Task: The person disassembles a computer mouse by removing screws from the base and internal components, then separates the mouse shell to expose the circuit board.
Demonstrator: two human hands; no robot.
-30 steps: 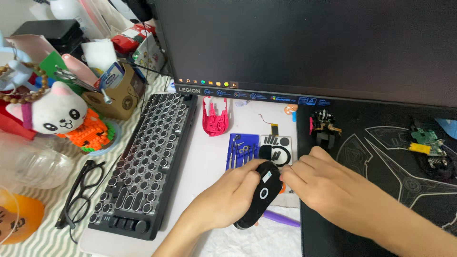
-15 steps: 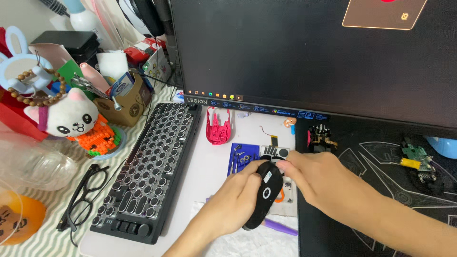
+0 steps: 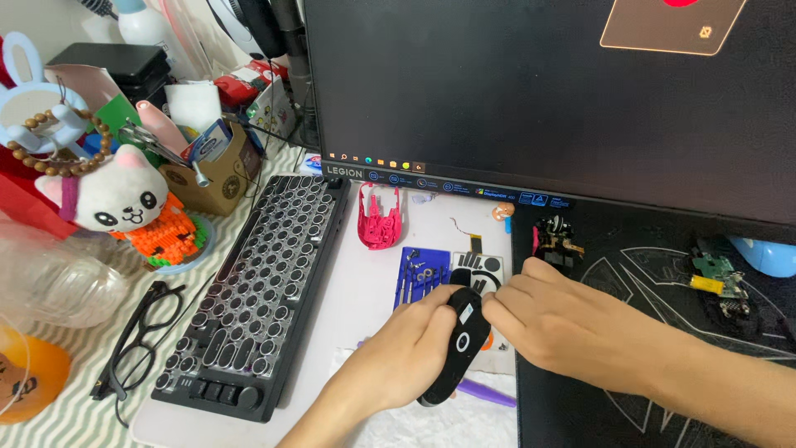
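My left hand (image 3: pixel 398 353) grips a black computer mouse shell (image 3: pixel 458 348), held tilted with its underside up above the desk. My right hand (image 3: pixel 572 328) presses its fingertips against the shell's upper right edge. Just behind the hands lie a blue screwdriver kit tray (image 3: pixel 417 272) and a white pad with black parts (image 3: pixel 483 267). A pink skeletal mouse shell (image 3: pixel 379 218) rests near the monitor's base. A purple tool (image 3: pixel 487 393) lies under the black shell.
A black round-key keyboard (image 3: pixel 257 290) lies to the left, with glasses (image 3: pixel 137 340) beside it. A large dark monitor (image 3: pixel 547 91) stands behind. Circuit board pieces (image 3: pixel 715 276) and a small black part (image 3: pixel 555 236) sit on the black mat (image 3: pixel 663 249). Cluttered toys and boxes fill the left.
The view has shifted up and closer. Both hands stay on the black mouse shell, which has tilted slightly more upright in my left hand.
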